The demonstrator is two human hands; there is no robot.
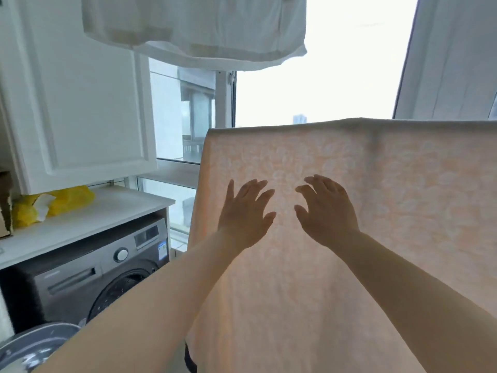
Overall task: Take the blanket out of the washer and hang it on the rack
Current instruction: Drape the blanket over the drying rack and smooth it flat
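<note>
Head view is showing a pale peach blanket [349, 184] with a faint floral pattern hanging draped over a horizontal support that is lying hidden under its top fold; the rack itself is not visible. The blanket is falling flat toward the bottom of the frame and is filling the right half of the view. The left hand [246, 214] is reaching out in front of the blanket face with its fingers straight and spread apart, gripping nothing. The right hand [326, 211] is extending just beside it, its fingers apart and slightly bent, also holding nothing. Whether the fingertips are touching the cloth cannot be told. The two hands are sitting near each other at mid-height of the cloth. The grey front-loading washer [94, 275] is standing at lower left under a white countertop [107, 211], well apart from the blanket, with its round door [29, 348] swinging open at the bottom left corner. A yellow bag [64, 200] is lying on the countertop. A white garment [193, 25] is hanging overhead, and a window [309, 76] is glowing behind the blanket.
</note>
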